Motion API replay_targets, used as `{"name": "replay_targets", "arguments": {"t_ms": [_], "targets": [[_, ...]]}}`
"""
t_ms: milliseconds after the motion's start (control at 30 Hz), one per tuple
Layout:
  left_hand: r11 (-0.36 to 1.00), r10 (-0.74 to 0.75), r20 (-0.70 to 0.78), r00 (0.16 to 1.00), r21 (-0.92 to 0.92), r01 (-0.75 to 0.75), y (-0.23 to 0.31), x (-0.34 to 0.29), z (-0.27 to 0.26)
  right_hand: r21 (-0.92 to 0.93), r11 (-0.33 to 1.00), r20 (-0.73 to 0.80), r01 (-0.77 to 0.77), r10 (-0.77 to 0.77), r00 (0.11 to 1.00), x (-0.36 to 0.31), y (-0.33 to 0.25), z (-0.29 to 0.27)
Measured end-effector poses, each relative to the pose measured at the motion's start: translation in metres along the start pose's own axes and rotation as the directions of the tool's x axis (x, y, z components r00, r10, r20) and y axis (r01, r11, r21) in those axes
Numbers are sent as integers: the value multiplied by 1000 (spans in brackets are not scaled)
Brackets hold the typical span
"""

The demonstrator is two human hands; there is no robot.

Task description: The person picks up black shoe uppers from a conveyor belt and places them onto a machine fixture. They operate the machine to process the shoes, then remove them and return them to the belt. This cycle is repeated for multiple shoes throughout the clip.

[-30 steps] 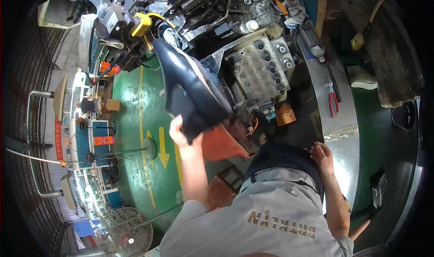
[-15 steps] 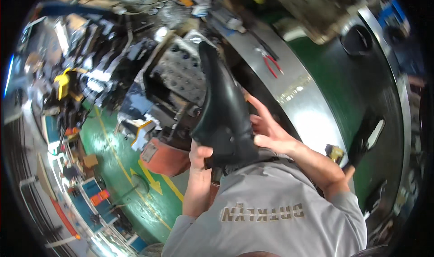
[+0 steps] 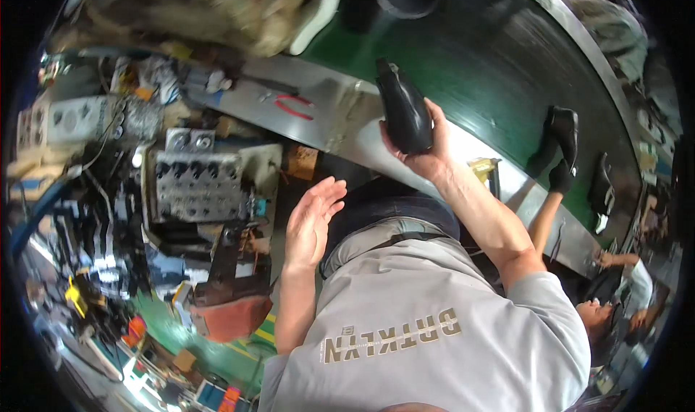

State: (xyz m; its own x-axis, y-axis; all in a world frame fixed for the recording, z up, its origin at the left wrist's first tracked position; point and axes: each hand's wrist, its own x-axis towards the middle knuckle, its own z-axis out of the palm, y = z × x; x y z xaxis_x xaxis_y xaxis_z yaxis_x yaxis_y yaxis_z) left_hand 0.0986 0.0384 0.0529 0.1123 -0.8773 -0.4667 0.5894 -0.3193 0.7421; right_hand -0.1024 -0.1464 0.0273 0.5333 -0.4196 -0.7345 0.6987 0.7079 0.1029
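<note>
My right hand point(image 3: 431, 150) is wrapped round one end of a black leather boot point(image 3: 407, 111), thumb on one side and fingers on the other. The boot is tilted, its narrow end pointing away from me, above the near edge of a green conveyor belt point(image 3: 478, 79). To the left, my left hand point(image 3: 313, 220) is raised and holds nothing, its fingers stretched and slightly curved. It is nearest to a metal machine block point(image 3: 195, 187) with rows of round studs.
Red-handled pliers point(image 3: 293, 106) lie on the metal ledge point(image 3: 253, 97) beside the belt. Further right, a co-worker's arm point(image 3: 544, 220) reaches to another black boot point(image 3: 563, 137) on the belt, near a dark shoe point(image 3: 601, 187). A red-orange padded piece point(image 3: 232, 318) juts from the machine.
The view has swung right. The boot has moved from in front of the machine to over the belt in my right hand. My left hand has let go of it.
</note>
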Motion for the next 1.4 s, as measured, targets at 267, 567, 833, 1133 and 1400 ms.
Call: {"name": "replay_targets", "arguments": {"t_ms": [267,567,833,1133,1400], "targets": [[989,-56,5,998,141,55,-20,34,39,-167,788,-204,593,-616,761,15,-211,-114],[918,-140,-58,988,368,151,-42,55,57,-375,713,-373,593,-702,607,46,-244,-213],[881,-169,-82,982,433,188,-51,70,61,-819,-541,550,-192,-835,8,35,-260,-191],[872,-105,-114,988,468,146,-46,93,58,-653,-456,358,-605,-889,285,70,-334,-176],[861,-121,-141,983,478,174,-54,94,55,-619,-453,404,-641,-884,235,82,-328,-174]]}}
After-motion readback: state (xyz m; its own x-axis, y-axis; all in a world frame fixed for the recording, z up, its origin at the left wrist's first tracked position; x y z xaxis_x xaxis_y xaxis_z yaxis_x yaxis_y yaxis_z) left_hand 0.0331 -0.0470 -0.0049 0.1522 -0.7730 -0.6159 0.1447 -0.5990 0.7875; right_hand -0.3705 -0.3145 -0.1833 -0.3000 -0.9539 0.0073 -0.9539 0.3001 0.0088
